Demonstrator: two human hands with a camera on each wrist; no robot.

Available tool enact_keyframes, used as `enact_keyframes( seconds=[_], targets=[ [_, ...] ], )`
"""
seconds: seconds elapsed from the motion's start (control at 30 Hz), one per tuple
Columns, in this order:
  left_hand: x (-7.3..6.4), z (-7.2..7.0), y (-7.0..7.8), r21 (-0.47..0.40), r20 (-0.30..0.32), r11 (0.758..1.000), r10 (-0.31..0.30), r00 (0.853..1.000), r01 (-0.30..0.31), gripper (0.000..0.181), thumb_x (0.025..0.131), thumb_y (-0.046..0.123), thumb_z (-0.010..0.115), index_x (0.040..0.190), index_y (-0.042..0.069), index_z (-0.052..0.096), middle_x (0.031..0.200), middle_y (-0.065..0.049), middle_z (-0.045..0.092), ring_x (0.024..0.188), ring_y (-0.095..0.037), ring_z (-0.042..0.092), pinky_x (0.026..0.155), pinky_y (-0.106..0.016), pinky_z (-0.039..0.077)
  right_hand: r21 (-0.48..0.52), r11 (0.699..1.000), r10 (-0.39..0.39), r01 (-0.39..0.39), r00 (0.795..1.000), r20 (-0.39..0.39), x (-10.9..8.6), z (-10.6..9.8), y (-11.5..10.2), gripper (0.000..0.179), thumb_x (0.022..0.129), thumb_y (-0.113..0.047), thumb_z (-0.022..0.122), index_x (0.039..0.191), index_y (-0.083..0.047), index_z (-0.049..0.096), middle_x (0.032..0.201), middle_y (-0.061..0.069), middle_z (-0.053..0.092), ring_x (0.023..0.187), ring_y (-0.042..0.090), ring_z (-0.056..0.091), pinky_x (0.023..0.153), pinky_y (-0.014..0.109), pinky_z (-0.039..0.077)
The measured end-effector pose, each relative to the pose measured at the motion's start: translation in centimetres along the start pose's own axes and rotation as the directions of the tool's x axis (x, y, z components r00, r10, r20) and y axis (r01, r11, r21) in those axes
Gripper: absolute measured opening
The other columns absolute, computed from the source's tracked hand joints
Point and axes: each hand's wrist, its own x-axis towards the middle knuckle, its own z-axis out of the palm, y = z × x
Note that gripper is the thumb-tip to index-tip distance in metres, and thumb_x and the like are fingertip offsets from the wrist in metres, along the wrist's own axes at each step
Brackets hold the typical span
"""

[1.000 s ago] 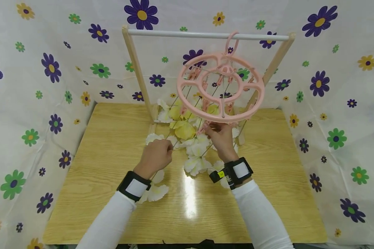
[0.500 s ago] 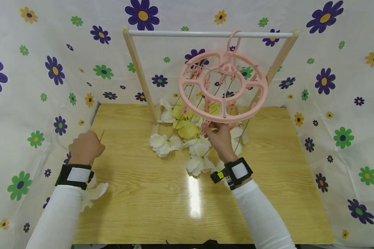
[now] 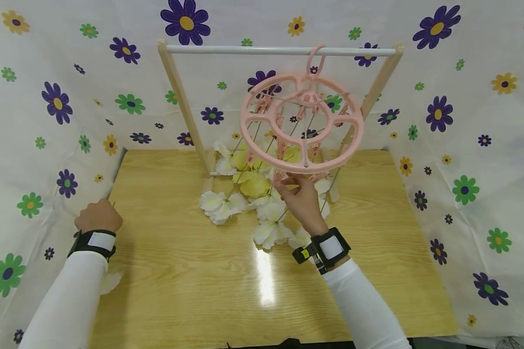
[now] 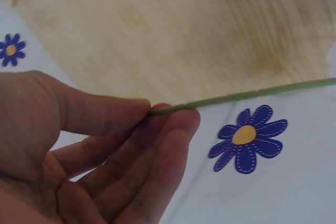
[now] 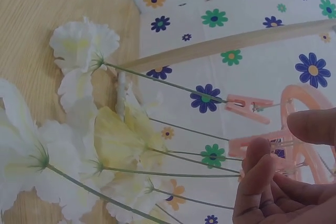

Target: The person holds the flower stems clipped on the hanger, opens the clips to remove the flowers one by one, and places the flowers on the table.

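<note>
My left hand (image 3: 98,216) is at the table's far left, holding an artificial flower by its green stem (image 4: 231,98). Thumb and fingertips pinch the stem's end in the left wrist view. The flower's white petals (image 3: 110,282) show partly beside the forearm, which hides the rest. My right hand (image 3: 300,196) is raised below the front rim of a round pink clip hanger (image 3: 255,160). In the right wrist view its fingers overlap a pink clothespin (image 5: 239,145), and a gap shows between thumb and fingers. Several white and yellow artificial flowers (image 3: 253,184) hang from the clothespins.
The hanger hooks over a white rod (image 3: 244,50) on a wooden stand (image 3: 181,97) at the back of the wooden table (image 3: 179,291). Flower-printed cloth (image 3: 48,160) encloses the back and both sides.
My left hand has carried its flower away from the hanging flowers to the far left. My right hand has stayed by the clothespin under the hanger's front rim.
</note>
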Motion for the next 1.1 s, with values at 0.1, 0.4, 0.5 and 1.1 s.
enact_keyframes(
  seconds=[0.1,0.4,0.5,1.1],
  targets=[
    [0.3,0.5,0.0,0.010,0.020,1.000,-0.015,1.000,0.015,0.038,0.101,0.015,0.042,0.108,-0.018,0.058,0.099,-0.040,0.062,0.087,-0.054,0.064,0.063,-0.055,0.052,-0.031,0.999,0.007,-0.007,1.000,0.011,-0.4,-0.3,-0.1,0.049,0.096,-0.016,0.067,0.142,-0.006,0.054,0.116,0.019,0.067,0.084,0.036,0.070,0.063,0.027,0.053],
    [1.0,2.5,-0.4,0.025,0.004,0.999,-0.039,0.999,0.039,0.037,0.101,0.014,0.041,0.107,-0.019,0.058,0.095,-0.040,0.063,0.084,-0.054,0.063,0.067,-0.055,0.050,-0.150,0.984,-0.095,0.097,0.995,0.021,-3.5,-1.8,-0.3,0.042,0.096,-0.015,0.066,0.136,-0.003,0.057,0.111,0.016,0.070,0.073,0.025,0.066,0.059,0.026,0.049],
    [1.5,3.1,-0.7,0.041,0.035,0.998,-0.051,0.998,0.049,0.034,0.098,0.012,0.043,0.107,-0.017,0.058,0.094,-0.039,0.063,0.085,-0.052,0.062,0.070,-0.055,0.047,-0.154,0.983,-0.101,0.100,0.995,0.004,-4.3,-2.8,-0.3,0.041,0.096,-0.012,0.067,0.134,-0.003,0.058,0.108,0.016,0.070,0.072,0.027,0.066,0.059,0.025,0.049],
    [1.1,1.9,2.8,-0.031,-0.049,0.995,0.088,0.995,-0.090,0.031,0.088,0.017,0.060,0.094,-0.014,0.062,0.085,-0.037,0.064,0.078,-0.052,0.064,0.062,-0.059,0.049,-0.182,0.983,-0.066,0.030,0.978,-0.196,-4.7,-7.3,0.6,0.031,0.095,-0.014,0.069,0.124,-0.005,0.066,0.104,0.015,0.069,0.071,0.012,0.061,0.062,0.022,0.047]
  ],
)
